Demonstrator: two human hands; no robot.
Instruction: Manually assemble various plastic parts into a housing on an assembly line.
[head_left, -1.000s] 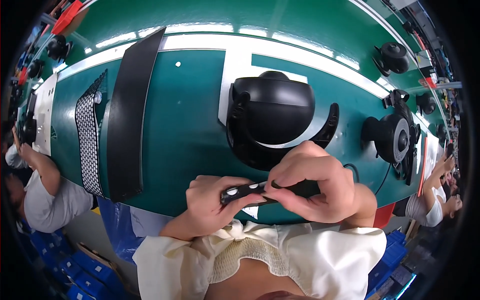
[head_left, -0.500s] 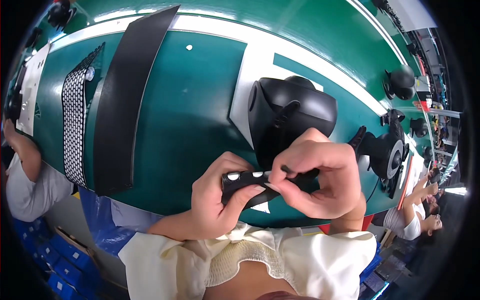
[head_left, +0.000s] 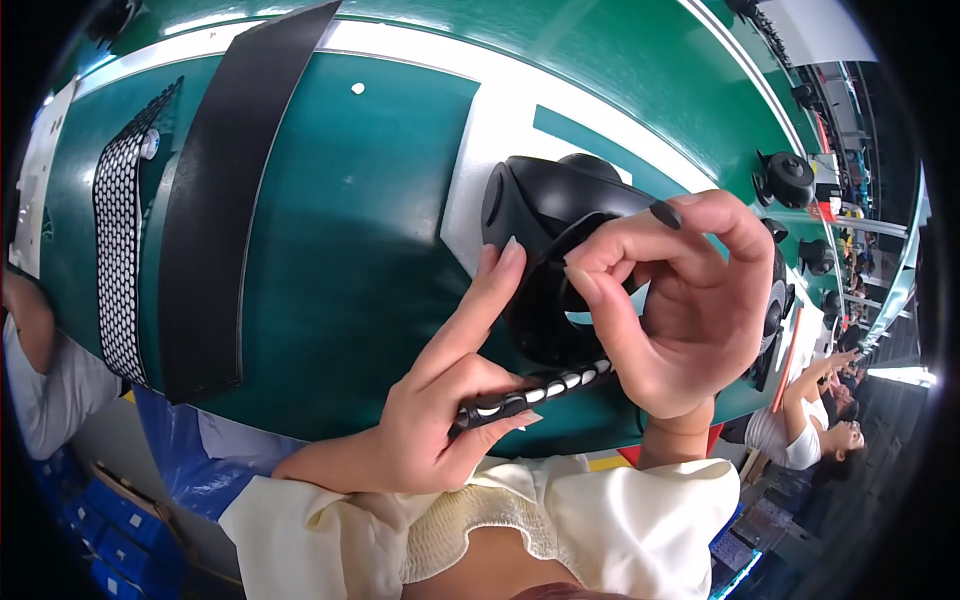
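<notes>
Dotted strip [head_left: 576, 383] is gripped by the left hand [head_left: 425, 415], thumb against curled fingers, just in front of the black unit [head_left: 590, 190]. Left index is stretched up; its tip is set at the unit's near-left side, contact can't be confirmed. Right hand [head_left: 700, 310] is raised over the unit's right side, thumb and index curled into a ring; whether anything is pinched at those tips can't be told. A small dark oval pad [head_left: 664, 214] is seen at the other fingers of that hand, whether stuck or held unclear.

Unit's right half is blocked by the right hand, so its curved arm is only partly seen. White sheet [head_left: 462, 175] is overlapped by the unit. Second unit [head_left: 774, 308] is mostly masked by the right hand and wrist. Green table [head_left: 350, 220] is taken up on the left by a long black panel [head_left: 215, 220], with a mesh strip [head_left: 118, 240] beyond it and a white disc [head_left: 150, 144] by its upper end. White speck [head_left: 357, 89] is seen near the far edge.

Far unit [head_left: 787, 180] is seen at upper right. Person at left [head_left: 55, 385] is cut off by the rim; person at right [head_left: 800, 425] is small and distorted. Blue boxes [head_left: 120, 540] at lower left are lost in shadow.
</notes>
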